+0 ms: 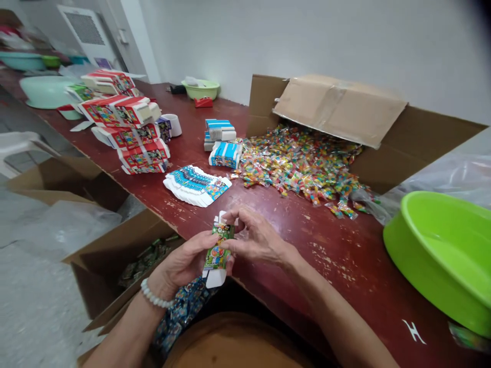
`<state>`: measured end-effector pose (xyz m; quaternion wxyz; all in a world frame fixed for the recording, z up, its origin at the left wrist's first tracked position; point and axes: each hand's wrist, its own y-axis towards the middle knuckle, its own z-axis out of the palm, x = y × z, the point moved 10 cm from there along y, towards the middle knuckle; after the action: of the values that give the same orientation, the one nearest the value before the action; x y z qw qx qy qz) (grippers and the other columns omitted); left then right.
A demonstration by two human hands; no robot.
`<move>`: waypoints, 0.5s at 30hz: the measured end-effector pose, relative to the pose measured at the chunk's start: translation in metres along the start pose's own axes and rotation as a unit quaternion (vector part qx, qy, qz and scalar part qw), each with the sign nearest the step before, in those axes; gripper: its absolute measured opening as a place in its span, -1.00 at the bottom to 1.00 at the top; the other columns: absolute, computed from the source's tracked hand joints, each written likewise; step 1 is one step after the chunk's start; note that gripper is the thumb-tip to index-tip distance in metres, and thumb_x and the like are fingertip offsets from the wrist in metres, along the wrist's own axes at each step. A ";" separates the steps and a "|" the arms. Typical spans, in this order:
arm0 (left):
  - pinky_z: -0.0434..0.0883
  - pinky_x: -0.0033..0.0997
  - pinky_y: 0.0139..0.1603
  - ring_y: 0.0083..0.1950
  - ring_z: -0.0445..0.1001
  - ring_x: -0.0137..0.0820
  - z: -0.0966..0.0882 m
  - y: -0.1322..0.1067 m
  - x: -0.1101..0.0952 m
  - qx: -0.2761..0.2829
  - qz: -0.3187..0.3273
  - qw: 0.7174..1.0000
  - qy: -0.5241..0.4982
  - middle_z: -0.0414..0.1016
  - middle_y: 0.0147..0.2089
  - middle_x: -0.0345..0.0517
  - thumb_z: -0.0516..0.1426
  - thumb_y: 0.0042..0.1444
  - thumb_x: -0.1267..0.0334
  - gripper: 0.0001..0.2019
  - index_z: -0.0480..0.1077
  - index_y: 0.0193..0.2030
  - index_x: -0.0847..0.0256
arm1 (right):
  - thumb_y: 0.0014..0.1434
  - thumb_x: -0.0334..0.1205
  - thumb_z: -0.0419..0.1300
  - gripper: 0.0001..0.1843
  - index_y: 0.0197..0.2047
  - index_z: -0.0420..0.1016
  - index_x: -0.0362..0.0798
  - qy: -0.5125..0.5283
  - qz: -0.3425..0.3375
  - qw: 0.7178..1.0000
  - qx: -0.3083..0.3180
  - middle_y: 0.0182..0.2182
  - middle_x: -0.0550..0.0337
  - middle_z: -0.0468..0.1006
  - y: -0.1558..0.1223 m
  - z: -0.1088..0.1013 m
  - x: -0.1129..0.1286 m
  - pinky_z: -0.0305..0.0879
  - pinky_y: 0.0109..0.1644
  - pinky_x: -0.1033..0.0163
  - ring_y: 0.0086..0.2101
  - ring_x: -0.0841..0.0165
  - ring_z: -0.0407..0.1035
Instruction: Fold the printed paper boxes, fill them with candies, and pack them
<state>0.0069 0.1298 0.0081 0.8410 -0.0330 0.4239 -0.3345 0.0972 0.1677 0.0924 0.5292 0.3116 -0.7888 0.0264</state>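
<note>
Between my hands, over the near table edge, is a small green printed carton (218, 250) with white end flaps standing out at top and bottom. My left hand (187, 258), a beaded bracelet on its wrist, grips the carton's left side with the thumb across its front. My right hand (255, 237) holds the same carton from the right, thumb on the front and fingers at the upper flaps. Just beyond lies a fan of flat blue-and-white cartons (197, 186). To its right spreads a heap of small candy packets in clear wrappers (284, 163).
A large cardboard box (341, 110) lies tipped behind the candy. A green basin (433, 255) stands at right. Stacked red carton bundles (130, 135) rise at left, with blue carton bundles (225, 154) mid-table. Below the edge, an open box (115, 266) holds green packs.
</note>
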 end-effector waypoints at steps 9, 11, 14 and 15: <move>0.42 -0.58 -0.45 -0.49 0.41 -0.51 0.021 0.007 0.016 0.014 -0.022 0.992 0.121 0.48 -0.46 -0.11 0.39 -0.10 0.10 -0.68 0.54 -0.33 0.34 | 0.10 -0.34 0.25 -0.95 -0.37 0.46 -0.02 0.014 0.163 0.986 0.022 -0.62 0.36 0.46 -0.017 0.012 -0.033 0.19 -0.46 0.38 -0.58 0.45 0.39; 0.45 -0.56 -0.38 -0.46 0.43 -0.50 0.020 0.003 0.013 0.018 -0.017 0.988 0.152 0.47 -0.45 -0.14 0.38 -0.14 0.17 -0.71 0.53 -0.33 0.33 | 0.08 -0.36 0.26 -0.94 -0.41 0.47 -0.03 0.016 0.141 0.990 -0.014 -0.59 0.33 0.47 -0.019 0.006 -0.029 0.18 -0.45 0.38 -0.55 0.46 0.37; 0.47 -0.52 -0.41 -0.52 0.37 -0.54 0.013 -0.001 0.015 0.021 -0.037 0.983 0.179 0.42 -0.44 -0.22 0.36 -0.14 0.22 -0.68 0.51 -0.21 0.26 | 0.09 -0.34 0.24 -0.94 -0.40 0.44 -0.03 0.038 0.104 0.994 -0.015 -0.54 0.32 0.45 -0.020 0.009 -0.023 0.16 -0.43 0.37 -0.51 0.46 0.29; 0.46 -0.53 -0.44 -0.53 0.35 -0.56 0.011 -0.001 0.016 0.028 -0.042 0.980 0.190 0.41 -0.43 -0.25 0.37 -0.15 0.24 -0.64 0.49 -0.16 0.23 | 0.11 -0.32 0.23 -0.94 -0.38 0.42 -0.03 0.054 0.094 0.994 0.003 -0.51 0.31 0.44 -0.020 0.013 -0.023 0.16 -0.42 0.37 -0.50 0.46 0.27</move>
<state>0.0210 0.1173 0.0046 0.7309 0.0368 0.5647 -0.3815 0.1028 0.1571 0.0612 0.5651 0.2352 -0.7850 0.0951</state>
